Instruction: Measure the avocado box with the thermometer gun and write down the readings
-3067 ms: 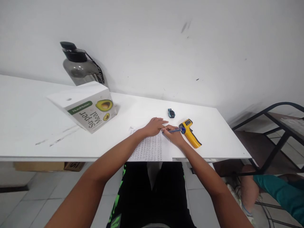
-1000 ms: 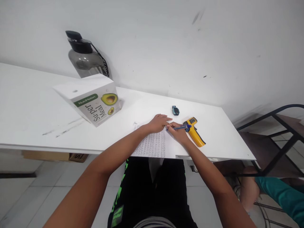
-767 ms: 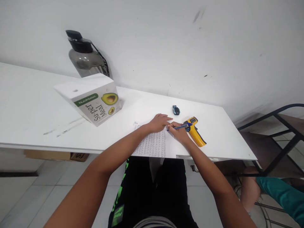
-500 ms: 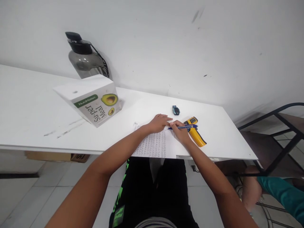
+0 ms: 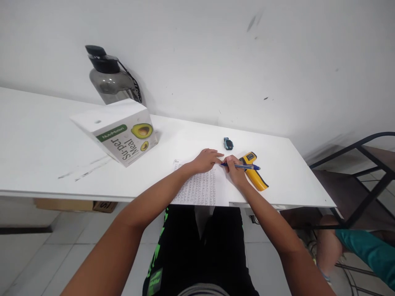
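Observation:
A blue pen (image 5: 247,166) is pinched in my right hand (image 5: 235,172), its tip near the upper right part of a sheet of paper (image 5: 221,189). Rows of dense marks cover much of the sheet. My left hand (image 5: 206,160) lies flat across the top of the paper with its fingers stretched toward the pen tip, hiding that part of the sheet. Just right of my right hand rests a yellow and black infrared thermometer gun (image 5: 257,176), partly behind the pen. A small blue and black watch (image 5: 228,144) sits above both hands.
On the left of the white table (image 5: 173,137) stands a white "Su-per Meal" box (image 5: 123,139), with a grey bottle (image 5: 111,82) behind it by the wall. A dark metal-framed shelf (image 5: 364,181) adjoins the right end. Another person's leg (image 5: 328,242) shows below it.
The pen has shifted slightly to the right with my right hand, and its tip is closer to my left fingers. My left hand has stayed nearly still.

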`<state>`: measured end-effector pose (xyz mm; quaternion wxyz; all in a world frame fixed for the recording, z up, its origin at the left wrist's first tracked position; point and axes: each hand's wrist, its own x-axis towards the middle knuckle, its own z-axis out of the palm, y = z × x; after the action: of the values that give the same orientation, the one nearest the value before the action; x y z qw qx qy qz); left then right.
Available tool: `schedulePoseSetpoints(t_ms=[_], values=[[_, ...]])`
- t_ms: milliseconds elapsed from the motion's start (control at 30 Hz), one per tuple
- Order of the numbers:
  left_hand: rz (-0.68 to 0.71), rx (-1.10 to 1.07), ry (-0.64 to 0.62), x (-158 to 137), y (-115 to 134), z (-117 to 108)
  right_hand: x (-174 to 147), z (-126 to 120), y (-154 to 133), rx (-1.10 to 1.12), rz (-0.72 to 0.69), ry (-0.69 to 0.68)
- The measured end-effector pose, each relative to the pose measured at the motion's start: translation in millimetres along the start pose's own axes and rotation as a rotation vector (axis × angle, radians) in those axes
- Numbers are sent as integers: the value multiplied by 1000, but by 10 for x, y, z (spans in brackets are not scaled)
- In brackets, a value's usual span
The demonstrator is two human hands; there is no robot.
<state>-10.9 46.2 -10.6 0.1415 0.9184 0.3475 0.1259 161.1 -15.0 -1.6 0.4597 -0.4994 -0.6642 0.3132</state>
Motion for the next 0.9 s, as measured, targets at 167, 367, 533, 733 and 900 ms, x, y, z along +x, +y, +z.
schedulePoseSetpoints(t_ms=[167,367,533,733,900], values=[[0,-11,-12,-15,34,-37,7,28,21,137,76,66],[2,-24,-7,-15,38,-37,14,33,20,175,111,82],[0,-4,-4,-5,21,-15,18,31,43,185,113,81],[4,8,2,-7,4,2,18,36,42,181,121,86],[-10,1,-10,-16,30,-31,19,35,37,188,107,86]])
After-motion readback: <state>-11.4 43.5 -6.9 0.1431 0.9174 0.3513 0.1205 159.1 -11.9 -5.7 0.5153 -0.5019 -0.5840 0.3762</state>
